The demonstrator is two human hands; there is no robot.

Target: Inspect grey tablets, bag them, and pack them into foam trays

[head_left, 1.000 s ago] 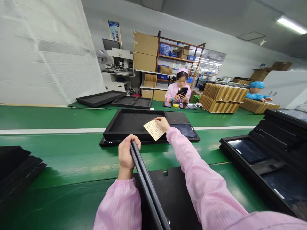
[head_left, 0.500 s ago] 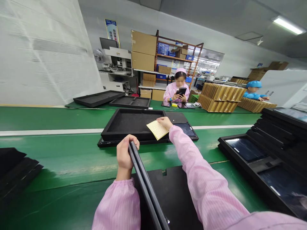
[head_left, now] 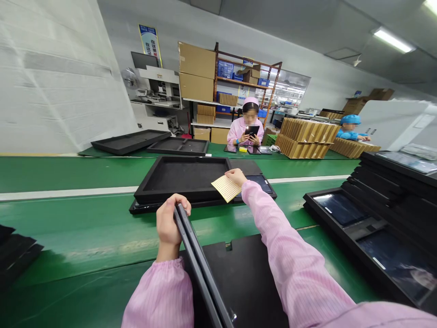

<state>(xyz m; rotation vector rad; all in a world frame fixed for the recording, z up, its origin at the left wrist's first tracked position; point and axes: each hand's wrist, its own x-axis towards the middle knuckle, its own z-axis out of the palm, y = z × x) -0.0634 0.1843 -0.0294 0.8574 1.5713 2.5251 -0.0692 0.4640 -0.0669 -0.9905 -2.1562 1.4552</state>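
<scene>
My left hand is closed round the top end of two slim dark tablets, held side by side on edge with their narrow sides toward me. Beneath them lies a flat black foam tray with a small notch in its far edge. My right hand reaches forward and pinches the corner of a pale yellow sheet of small dots, a sticker sheet. That sheet hangs over the near edge of a black foam tray, beside a tablet lying in the tray underneath.
A tall stack of black trays with tablets stands at the right; more black trays are at the left. Across the green bench, a co-worker in pink holds a tablet, near cardboard dividers. Another person in blue sits farther right.
The view has turned slightly to the right, so the surroundings sit farther left. Both hands keep their holds; the sticker sheet has tilted a little.
</scene>
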